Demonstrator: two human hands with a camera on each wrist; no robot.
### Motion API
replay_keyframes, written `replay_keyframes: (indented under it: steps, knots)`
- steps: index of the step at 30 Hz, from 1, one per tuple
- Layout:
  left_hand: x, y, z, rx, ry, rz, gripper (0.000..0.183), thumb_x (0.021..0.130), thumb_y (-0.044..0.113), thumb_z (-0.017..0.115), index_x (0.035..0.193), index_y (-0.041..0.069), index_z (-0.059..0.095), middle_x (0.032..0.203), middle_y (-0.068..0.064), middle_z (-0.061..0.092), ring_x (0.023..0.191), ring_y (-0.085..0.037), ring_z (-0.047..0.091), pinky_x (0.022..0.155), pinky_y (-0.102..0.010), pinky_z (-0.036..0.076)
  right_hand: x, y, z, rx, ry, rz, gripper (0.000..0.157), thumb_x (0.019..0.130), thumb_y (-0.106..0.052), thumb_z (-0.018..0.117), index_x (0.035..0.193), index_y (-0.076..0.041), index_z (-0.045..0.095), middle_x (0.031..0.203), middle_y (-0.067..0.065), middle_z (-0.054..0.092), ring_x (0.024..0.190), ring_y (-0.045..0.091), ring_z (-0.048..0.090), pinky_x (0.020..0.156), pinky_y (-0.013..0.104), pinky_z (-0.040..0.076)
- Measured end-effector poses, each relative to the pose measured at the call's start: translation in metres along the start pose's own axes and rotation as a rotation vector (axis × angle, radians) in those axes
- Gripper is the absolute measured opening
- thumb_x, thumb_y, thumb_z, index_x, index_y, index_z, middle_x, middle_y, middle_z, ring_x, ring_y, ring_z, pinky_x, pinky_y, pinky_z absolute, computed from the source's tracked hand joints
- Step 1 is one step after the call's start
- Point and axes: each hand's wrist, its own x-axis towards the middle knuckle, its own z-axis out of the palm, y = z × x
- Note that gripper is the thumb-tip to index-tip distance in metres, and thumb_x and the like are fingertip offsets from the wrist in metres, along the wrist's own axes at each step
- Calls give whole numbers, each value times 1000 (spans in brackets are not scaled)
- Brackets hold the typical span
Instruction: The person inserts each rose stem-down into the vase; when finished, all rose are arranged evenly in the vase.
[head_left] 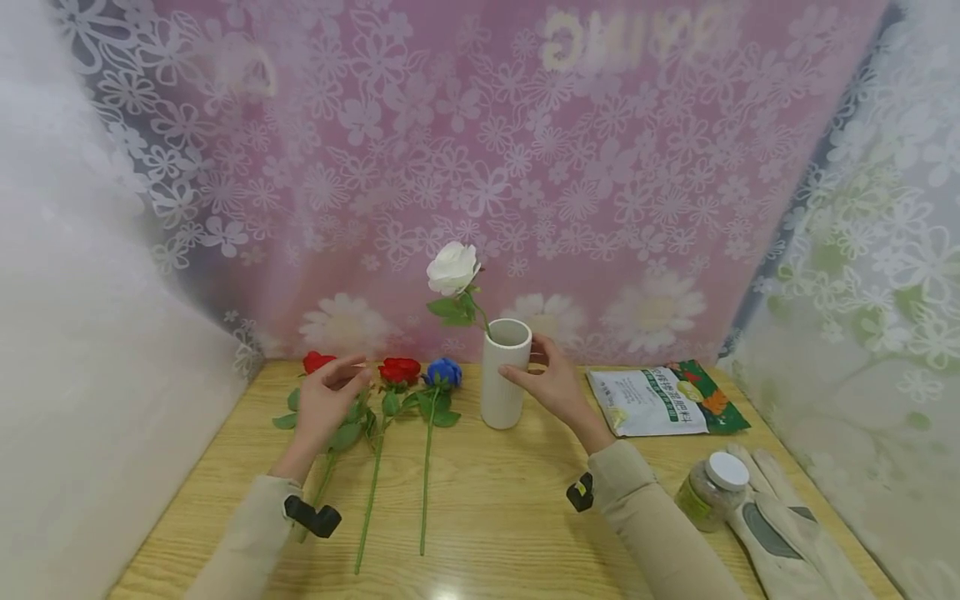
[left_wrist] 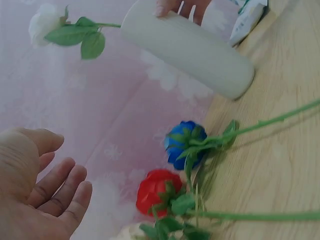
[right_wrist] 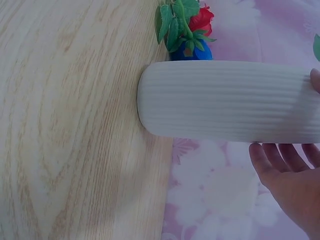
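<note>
A white ribbed vase (head_left: 501,387) stands upright near the back of the wooden table. One white rose (head_left: 453,269) leans out of it to the left, its lower stem hidden inside. My right hand (head_left: 553,385) holds the vase near the top from the right, thumb in front and fingers at the far side. With nothing in it, my left hand (head_left: 330,406) hovers over the flowers at the left, fingers loosely bent. Beneath and beside it lie a red rose (head_left: 318,362), a second red rose (head_left: 399,370) and a blue rose (head_left: 444,372), stems toward the front.
At the back right lies a white and green printed bag (head_left: 667,400). Nearer the front right stands a jar with a white lid (head_left: 726,472), beside a pair of pale work gloves (head_left: 787,533). A pink floral curtain (head_left: 480,167) hangs behind the table (head_left: 510,517).
</note>
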Motion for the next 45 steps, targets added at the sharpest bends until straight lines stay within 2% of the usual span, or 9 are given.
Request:
replay_keyframes:
  steps: [3,10,16,19,22,25,27,33,45]
  knots:
    - [-8,-5,-18,-17,43,-17,36,99,20,77,132,5,72,109,-12,79,83,9,70,78,-12,57,0,1,1,-2,2,-9,79,90,-38,86,155,-13,47,144,11,60,128,33,63,102,50,59]
    - [-28,-26,-59,-13,98,-70,41,99,19,76,136,1,68,94,23,74,82,8,71,74,-13,59,1,0,0,4,7,-26,77,91,-35,86,154,-13,48,143,12,60,127,33,63,101,49,59]
    - [-40,-45,-77,65,92,-102,44,99,17,76,137,-2,66,93,29,70,84,13,67,73,-12,59,1,1,0,12,5,-20,77,90,-35,86,154,-14,49,142,11,61,127,33,64,101,50,59]
    - [-44,-52,-81,110,95,-108,44,98,15,77,137,-2,66,95,24,73,84,15,65,72,-11,57,1,1,0,16,-2,-18,78,90,-35,86,155,-15,48,143,11,61,127,33,64,100,49,60]
    - [-46,-57,-84,162,110,-109,42,96,13,79,135,-1,68,102,3,80,82,17,64,70,-9,56,1,0,0,25,-3,-20,78,90,-35,86,155,-14,49,142,12,60,127,35,63,100,50,60]
    - [-47,-60,-85,208,111,-117,41,96,12,78,134,0,69,114,-21,78,82,18,61,71,-7,54,2,-1,-1,32,6,-29,78,90,-34,86,155,-12,48,142,14,60,126,36,63,100,51,59]
    - [-48,-63,-86,245,105,-140,42,97,13,78,135,0,68,120,-27,75,81,19,59,70,-6,52,2,-1,-1,33,11,-32,78,90,-34,87,154,-11,49,141,15,61,125,36,63,99,51,60]
    - [-54,-71,-89,310,74,-219,46,98,18,77,138,-1,66,124,-30,72,79,20,55,68,-7,52,2,1,0,23,-3,-22,78,89,-34,87,154,-12,50,140,13,62,124,35,65,98,49,61]
    - [-55,-79,-91,353,-21,-263,47,94,8,77,137,-5,65,121,-30,74,75,19,56,66,-14,53,2,-3,-1,34,-3,-35,79,90,-28,87,156,-9,47,143,20,60,126,39,63,100,54,59]
